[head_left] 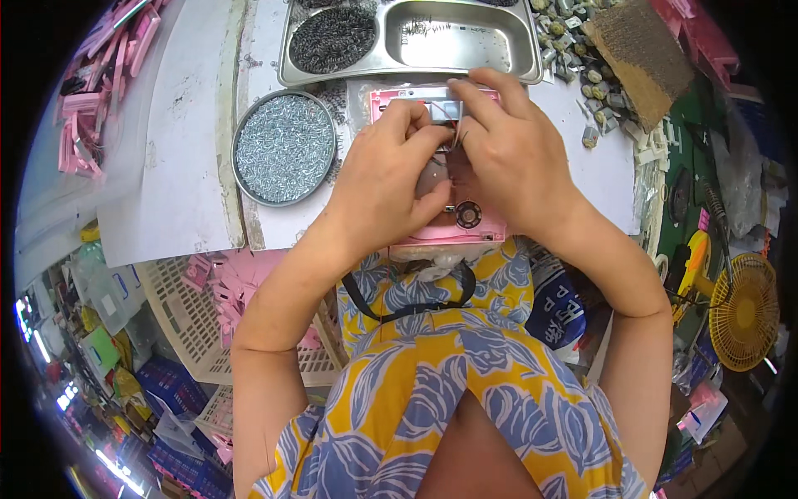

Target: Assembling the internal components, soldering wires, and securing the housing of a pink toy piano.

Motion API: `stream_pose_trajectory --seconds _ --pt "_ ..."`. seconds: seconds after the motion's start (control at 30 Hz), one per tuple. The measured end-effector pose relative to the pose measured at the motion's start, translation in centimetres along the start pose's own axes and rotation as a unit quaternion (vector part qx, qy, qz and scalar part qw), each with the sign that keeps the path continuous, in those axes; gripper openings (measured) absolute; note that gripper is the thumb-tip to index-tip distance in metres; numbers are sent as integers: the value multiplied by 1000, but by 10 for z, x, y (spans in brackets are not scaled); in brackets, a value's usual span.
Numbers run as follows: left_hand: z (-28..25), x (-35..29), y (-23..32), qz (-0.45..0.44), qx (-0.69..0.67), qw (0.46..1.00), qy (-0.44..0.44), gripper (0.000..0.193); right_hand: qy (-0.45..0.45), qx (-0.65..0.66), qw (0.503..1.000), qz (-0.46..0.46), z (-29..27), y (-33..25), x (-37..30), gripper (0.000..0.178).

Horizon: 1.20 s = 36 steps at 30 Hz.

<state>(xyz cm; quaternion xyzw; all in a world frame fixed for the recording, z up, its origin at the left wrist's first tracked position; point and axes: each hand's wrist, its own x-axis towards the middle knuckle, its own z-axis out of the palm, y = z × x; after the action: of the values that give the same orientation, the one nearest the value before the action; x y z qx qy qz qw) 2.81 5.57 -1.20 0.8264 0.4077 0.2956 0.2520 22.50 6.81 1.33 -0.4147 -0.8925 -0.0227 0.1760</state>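
Observation:
A pink plastic housing (492, 233) lies at the table's near edge, under both my hands. Inside it sits a round black part (468, 215) like a small speaker, below my right palm. My left hand (384, 170) bends over the housing from the left, thumb and fingers pinched near its middle. From the other side my right hand (517, 158) reaches in with its fingertips closed close to the left ones. Thin wires (456, 126), one reddish, show between the fingertips. What exactly each hand pinches is hidden by the fingers.
Left of the housing stands a round dish (283, 150) of small silvery screws. Beyond is a metal tray (379, 62) with dark springs (332, 40). Small motors (592, 87) and cardboard (642, 58) lie at right. A basket (179, 312) of pink parts and a yellow fan (744, 312) flank me.

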Motion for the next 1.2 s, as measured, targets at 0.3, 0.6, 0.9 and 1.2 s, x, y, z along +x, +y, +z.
stream_pose_trajectory --seconds 0.3,0.6,0.9,1.2 --pt "4 0 -3 -5 -17 1000 20 38 -32 2 999 -6 -5 -5 -2 22" --pt "0 0 -3 -18 -33 999 15 36 6 9 1000 -20 -2 -3 -2 18" --pt "5 1 -1 -35 -16 999 29 33 21 62 997 -37 -3 -2 4 24" --pt "-6 4 -15 -24 -80 996 36 12 114 186 975 49 -18 25 0 17"
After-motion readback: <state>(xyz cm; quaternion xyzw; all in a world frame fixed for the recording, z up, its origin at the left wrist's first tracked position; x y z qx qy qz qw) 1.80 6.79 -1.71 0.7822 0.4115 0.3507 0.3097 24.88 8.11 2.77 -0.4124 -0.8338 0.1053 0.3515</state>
